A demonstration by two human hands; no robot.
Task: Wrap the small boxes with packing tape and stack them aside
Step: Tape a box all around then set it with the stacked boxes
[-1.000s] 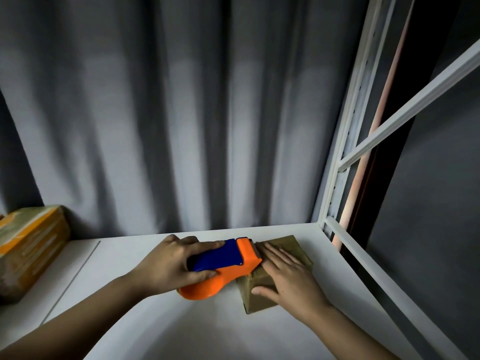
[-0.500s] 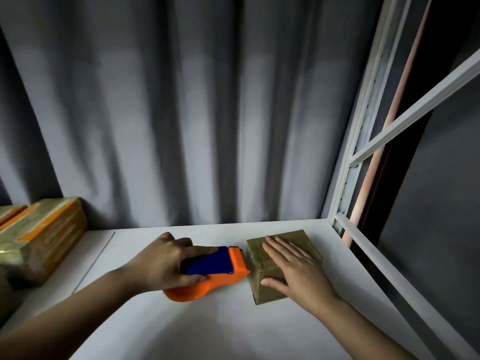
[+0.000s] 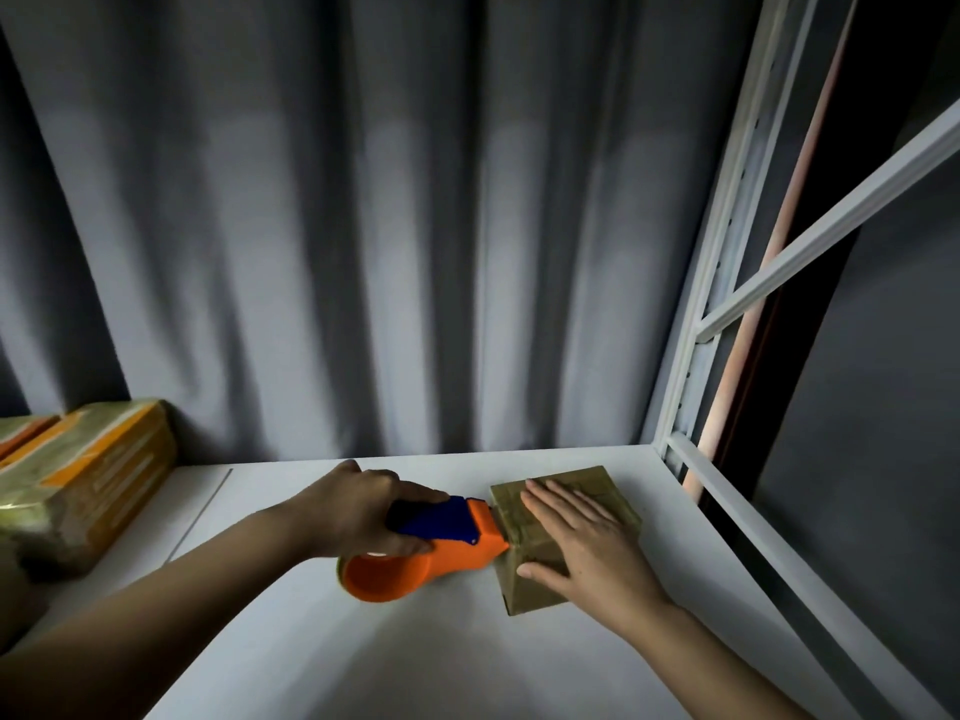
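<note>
A white table (image 3: 415,662) stands before a grey curtain (image 3: 363,226), with wrapped boxes (image 3: 78,480) at its left edge. The right hand (image 3: 587,548) presses flat on the small box (image 3: 587,485) near the table's right rear corner. The left hand (image 3: 358,506) grips the dispenser (image 3: 431,553), nose against the box's left side.

The tape dispenser (image 3: 431,550) is moulded in smooth orange and blue plastic with a slight sheen. The small box (image 3: 566,532) is covered in brown, faintly glossy tape. The shelf (image 3: 363,657) is finished matt white. The curtain (image 3: 363,226) is made of grey matt cloth.
</note>
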